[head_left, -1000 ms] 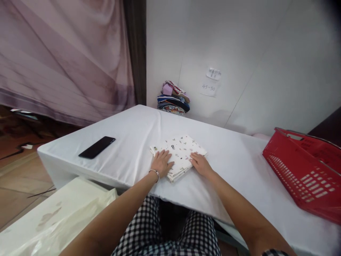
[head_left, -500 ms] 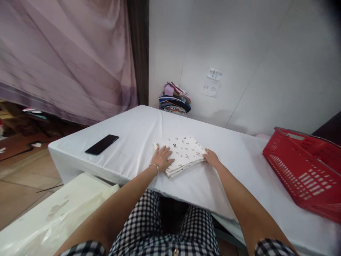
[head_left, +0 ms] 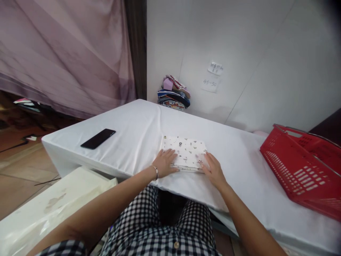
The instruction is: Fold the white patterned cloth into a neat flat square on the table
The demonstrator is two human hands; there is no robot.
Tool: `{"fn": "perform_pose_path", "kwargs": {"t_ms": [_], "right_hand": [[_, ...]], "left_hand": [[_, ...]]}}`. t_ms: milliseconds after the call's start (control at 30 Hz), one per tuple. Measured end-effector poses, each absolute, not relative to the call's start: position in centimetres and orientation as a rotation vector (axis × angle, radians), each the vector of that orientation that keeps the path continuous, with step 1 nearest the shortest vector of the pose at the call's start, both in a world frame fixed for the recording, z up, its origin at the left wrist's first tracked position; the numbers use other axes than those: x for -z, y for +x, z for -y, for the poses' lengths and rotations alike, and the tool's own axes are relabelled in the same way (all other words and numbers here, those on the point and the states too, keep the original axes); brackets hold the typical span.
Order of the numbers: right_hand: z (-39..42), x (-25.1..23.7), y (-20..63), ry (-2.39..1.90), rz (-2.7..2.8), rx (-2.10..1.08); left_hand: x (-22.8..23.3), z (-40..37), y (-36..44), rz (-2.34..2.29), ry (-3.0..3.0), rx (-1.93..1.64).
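Observation:
A folded white cloth (head_left: pixel 186 151) with small printed figures lies flat near the front edge of the white-covered table (head_left: pixel 138 124). Its folded layers show along the near edge. My left hand (head_left: pixel 165 163) rests on its near left corner, fingers spread and stretched over the fabric. At the near right corner lies my right hand (head_left: pixel 214 169), fingers extended and apart, touching the cloth's edge. Neither hand grips the cloth; both press or lie against it.
A black phone (head_left: pixel 98 138) lies on the table's left. At right stands a red plastic basket (head_left: pixel 298 167). Folded clothes (head_left: pixel 174 94) are stacked by the wall at the back. A pale box under plastic (head_left: pixel 66 195) sits low at the left.
The folded cloth has turned so its near edge lies roughly parallel to the table's front. My right hand has moved from pinching its right corner to lying opened beside it.

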State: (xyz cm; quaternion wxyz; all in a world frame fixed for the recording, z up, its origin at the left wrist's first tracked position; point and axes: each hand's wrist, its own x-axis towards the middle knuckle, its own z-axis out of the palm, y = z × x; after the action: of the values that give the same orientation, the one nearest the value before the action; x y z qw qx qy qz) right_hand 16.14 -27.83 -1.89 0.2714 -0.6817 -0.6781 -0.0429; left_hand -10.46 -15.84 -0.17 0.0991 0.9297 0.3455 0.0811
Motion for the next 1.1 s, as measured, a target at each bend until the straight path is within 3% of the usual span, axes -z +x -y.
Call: {"fn": "perform_pose_path", "kwargs": {"t_ms": [167,533,733,900,1100], "right_hand": [[27.5,2.4,14.4,-1.841,2.226,-0.044],[29.9,4.1,17.2,-1.881,2.054,-0.031],[28.5,3.2,17.5,-1.882,1.821,-0.165],[24.0,1.7,18.5,-2.141,1.406,-0.362],[20.7,1.7,19.3,-2.305,1.288,-0.466]], "left_hand": [[2.2,16.8,-11.8,-0.904,2.892,-0.318],[2.6,17.1,-14.5,-0.792,2.732,-0.571],[1.7,15.9,-14.0,-1.352,2.144,-0.818],[0.6,13.3,-11.9,-1.642,1.767,-0.59],[0.5,11.0,-10.5,-1.714,1.651,-0.564]]}}
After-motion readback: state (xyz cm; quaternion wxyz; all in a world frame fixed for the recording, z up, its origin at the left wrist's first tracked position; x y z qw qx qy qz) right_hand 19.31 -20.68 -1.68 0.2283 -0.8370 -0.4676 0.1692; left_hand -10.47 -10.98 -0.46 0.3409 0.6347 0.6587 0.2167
